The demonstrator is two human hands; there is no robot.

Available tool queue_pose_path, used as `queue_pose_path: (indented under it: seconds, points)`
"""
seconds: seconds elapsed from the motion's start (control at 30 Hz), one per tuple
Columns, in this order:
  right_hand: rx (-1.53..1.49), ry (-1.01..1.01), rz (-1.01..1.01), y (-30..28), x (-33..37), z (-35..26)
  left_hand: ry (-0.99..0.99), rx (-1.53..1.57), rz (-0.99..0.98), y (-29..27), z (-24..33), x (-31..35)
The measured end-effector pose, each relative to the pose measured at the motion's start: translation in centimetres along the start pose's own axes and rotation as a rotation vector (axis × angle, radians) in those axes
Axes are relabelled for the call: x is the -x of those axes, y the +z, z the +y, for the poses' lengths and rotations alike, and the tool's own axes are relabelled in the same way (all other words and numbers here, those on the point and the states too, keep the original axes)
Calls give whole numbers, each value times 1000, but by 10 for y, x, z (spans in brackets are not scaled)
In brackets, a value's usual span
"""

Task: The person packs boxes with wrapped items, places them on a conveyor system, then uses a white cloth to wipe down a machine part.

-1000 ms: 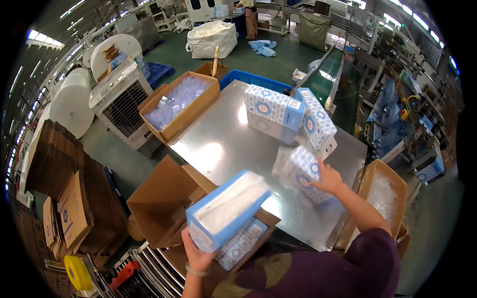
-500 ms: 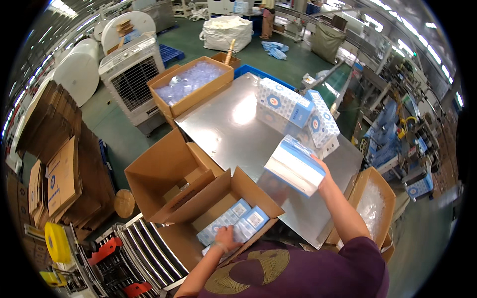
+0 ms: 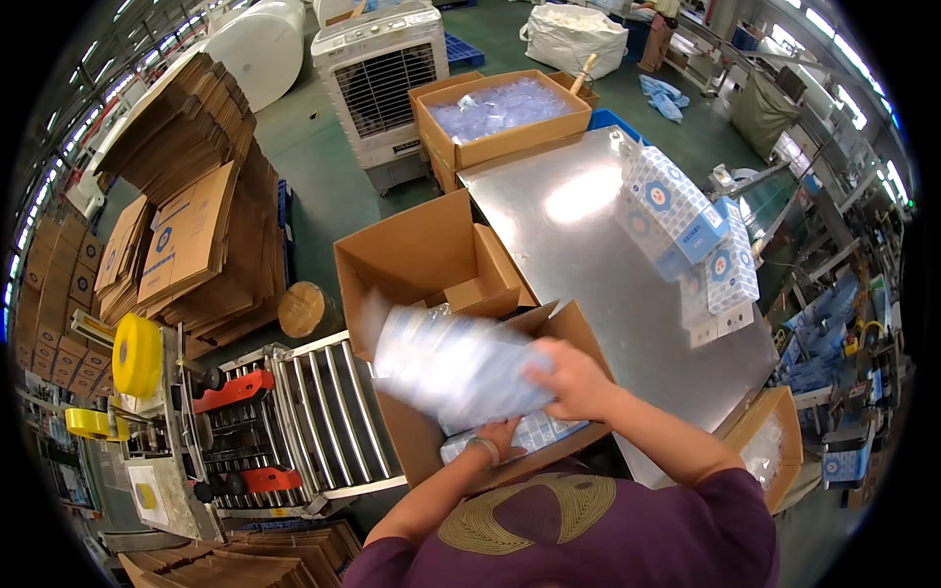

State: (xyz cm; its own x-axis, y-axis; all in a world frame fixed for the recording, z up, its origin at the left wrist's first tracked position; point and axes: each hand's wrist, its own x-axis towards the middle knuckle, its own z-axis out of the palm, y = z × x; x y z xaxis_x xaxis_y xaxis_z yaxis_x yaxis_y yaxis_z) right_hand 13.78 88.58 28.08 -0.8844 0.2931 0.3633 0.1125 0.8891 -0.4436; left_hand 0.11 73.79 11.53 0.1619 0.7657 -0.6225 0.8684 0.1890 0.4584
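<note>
My right hand grips one end of a blue-and-white box-shaped pack, smeared by motion and tilted over an open cardboard carton. Inside the carton lie blue-and-white patterned packs, partly covered by the moving one. My left hand rests on them near the carton's close side, fingers stretched out and their tips partly hidden. To the right, on the metal table, more patterned packs stand: one pack and a second pack beside it.
Another open carton stands just beyond the first. A roller conveyor with a yellow tape roll lies left. Flattened cartons are stacked behind it. A box of clear plastic bags and an air cooler stand farther back.
My right hand has carried its pack leftward from above the table to over the carton. My left hand stays on the packs inside. The whole view has swung left.
</note>
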Motion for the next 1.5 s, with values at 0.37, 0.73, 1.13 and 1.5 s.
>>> queue_pose_path:
  seconds: [0.37, 0.73, 1.13, 1.5]
  points:
    - [476, 169, -543, 221, 27, 94, 61, 164, 89, 10, -23, -13]
    - [564, 719, 275, -110, 67, 232, -98, -253, 341, 9, -93, -88]
    - [271, 1734, 242, -185, 218, 270, 349, 99, 927, -132, 73, -101]
    - [259, 1145, 556, -207, 165, 261, 685, -404, 491, -178, 296, -175]
